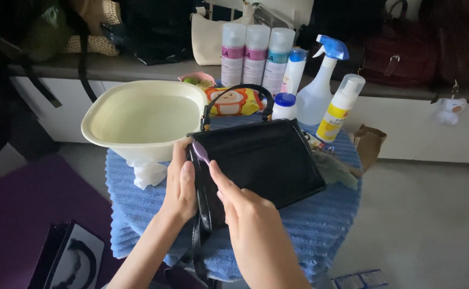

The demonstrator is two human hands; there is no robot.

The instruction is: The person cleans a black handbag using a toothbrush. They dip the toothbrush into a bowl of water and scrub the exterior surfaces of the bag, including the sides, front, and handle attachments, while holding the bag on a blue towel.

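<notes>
While the left hand steadies the black handbag's edge, the right hand's grip pinches a purple brush.

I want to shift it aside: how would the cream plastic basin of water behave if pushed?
The cream plastic basin looks nearly full, so it is probably heavy and apt to slosh. It overhangs the blue ribbed towel at the table edge, so it might tip.

The left hand presses flat on the left edge of a black leather handbag lying on a blue ribbed towel. The right hand holds a small purple brush against the bag, beside a cream basin of water.
</notes>
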